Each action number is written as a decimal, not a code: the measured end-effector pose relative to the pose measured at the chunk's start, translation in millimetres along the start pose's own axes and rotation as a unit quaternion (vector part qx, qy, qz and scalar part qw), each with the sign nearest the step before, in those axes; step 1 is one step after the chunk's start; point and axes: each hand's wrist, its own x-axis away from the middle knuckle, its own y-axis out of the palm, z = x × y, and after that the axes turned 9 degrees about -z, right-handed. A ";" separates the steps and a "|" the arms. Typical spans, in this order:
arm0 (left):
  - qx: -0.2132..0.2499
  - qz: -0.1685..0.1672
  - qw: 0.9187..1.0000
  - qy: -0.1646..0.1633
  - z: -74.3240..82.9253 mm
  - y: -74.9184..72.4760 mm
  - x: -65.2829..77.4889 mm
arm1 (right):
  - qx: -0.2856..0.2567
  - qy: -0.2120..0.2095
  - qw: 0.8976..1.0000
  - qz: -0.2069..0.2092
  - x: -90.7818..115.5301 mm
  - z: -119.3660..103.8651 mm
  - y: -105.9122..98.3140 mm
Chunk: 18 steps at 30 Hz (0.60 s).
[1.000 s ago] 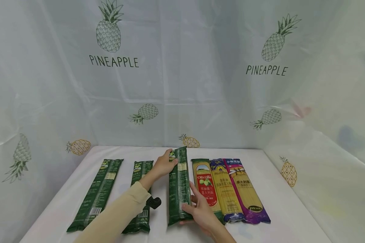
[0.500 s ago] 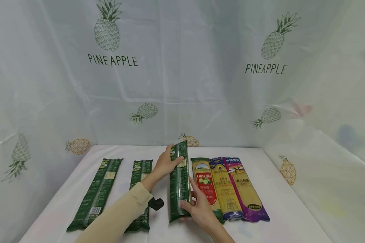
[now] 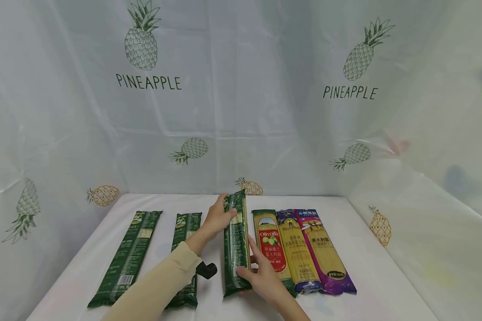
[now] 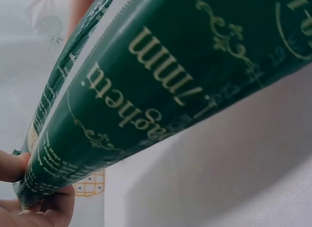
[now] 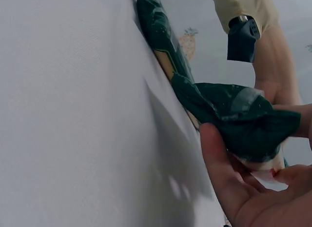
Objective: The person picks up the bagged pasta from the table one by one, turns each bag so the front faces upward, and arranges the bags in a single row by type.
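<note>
In the head view a green spaghetti packet (image 3: 237, 245) is held raised off the table at a tilt, its printed back facing up. My left hand (image 3: 217, 218) grips its far end, thumb on top. Near the close end, my right hand (image 3: 263, 274) holds the right edge with the thumb over the face. The left wrist view shows the packet's green side (image 4: 146, 80) with spaghetti lettering, and fingers (image 4: 53, 207) pinching its end. In the right wrist view the crimped end (image 5: 248, 124) sits above my right fingers (image 5: 219, 158).
To the left lie two more green packets (image 3: 130, 254), (image 3: 186, 223) face down. On the right an Olivoila spaghetti packet (image 3: 271, 243), a yellow-and-blue packet (image 3: 299, 252) and a purple packet (image 3: 325, 249) lie side by side on the white table (image 3: 381, 285). A pineapple-print curtain (image 3: 257, 111) hangs behind.
Both hands keep hold of the green spaghetti packet. It rose slightly, then dipped a little, and has turned slightly so more of its right side shows. The other packets stay put.
</note>
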 end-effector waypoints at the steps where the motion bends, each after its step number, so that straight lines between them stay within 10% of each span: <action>1: 0.006 -0.002 1.000 -0.001 0.4 -0.8 0.4 | 0.000 0.006 1.000 -0.002 0.1 -0.9 -0.8; 7: 0.037 -0.015 0.999 -0.005 3.1 -6.2 2.0 | -0.106 0.047 0.993 -0.027 4.7 -4.2 -6.6; 13: 0.083 -0.029 0.996 -0.011 2.9 -10.0 -0.6 | -0.261 0.036 0.961 -0.087 7.8 0.9 -9.3; 18: 0.099 -0.049 0.994 -0.004 4.5 -13.3 1.4 | -0.281 0.020 0.952 -0.118 6.7 2.5 -9.6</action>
